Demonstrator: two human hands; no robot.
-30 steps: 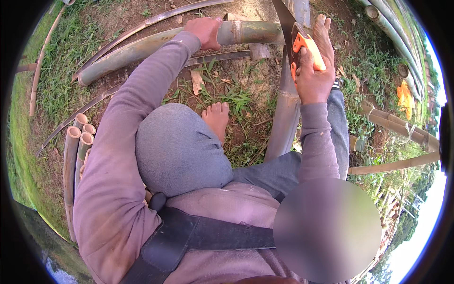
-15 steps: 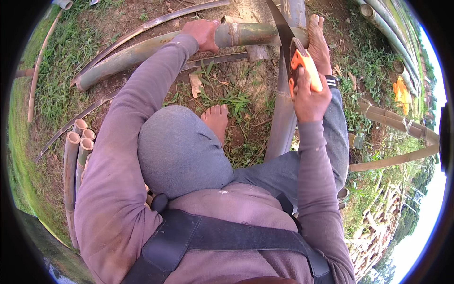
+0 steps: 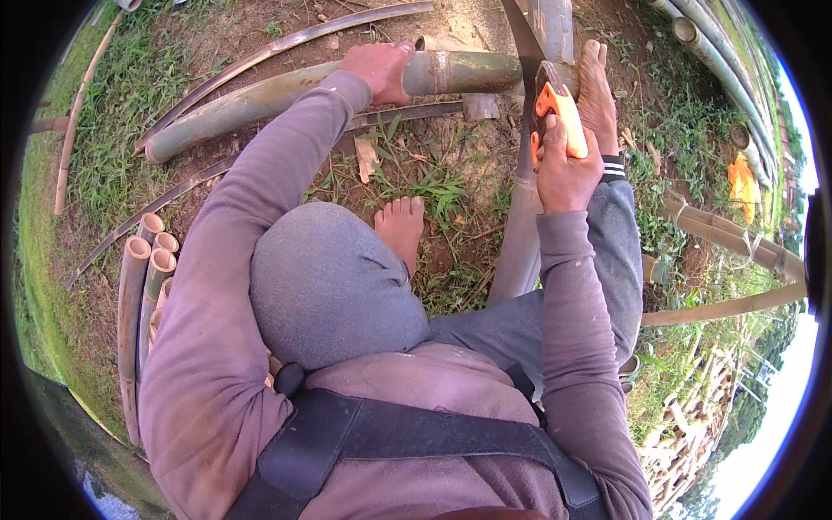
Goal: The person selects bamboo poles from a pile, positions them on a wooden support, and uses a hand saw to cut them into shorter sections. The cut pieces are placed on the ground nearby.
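Observation:
A thick green-brown bamboo pole (image 3: 472, 73) lies crosswise ahead of me, over another grey bamboo pole (image 3: 517, 234) that runs away from me. My left hand (image 3: 379, 72) is wrapped over the crosswise pole near its middle. In my right hand (image 3: 568, 172) is the orange handle of a hand saw (image 3: 525, 48). Its dark blade stands across the pole near the right end, beside my bare right foot (image 3: 595, 95), which is against that end. Where the teeth meet the bamboo is hard to make out.
Split bamboo strips (image 3: 286, 41) lie beyond and under the pole. Several short bamboo tubes (image 3: 137, 251) stand upright at my left. Long bamboo poles (image 3: 693, 39) lie at the far right, near an orange bag (image 3: 743, 186). A pile of cut bamboo pieces (image 3: 676, 433) is at the lower right.
The saw and my right hand have shifted slightly down toward me. My left hand keeps its grip on the bamboo pole, and the whole view has shifted a little.

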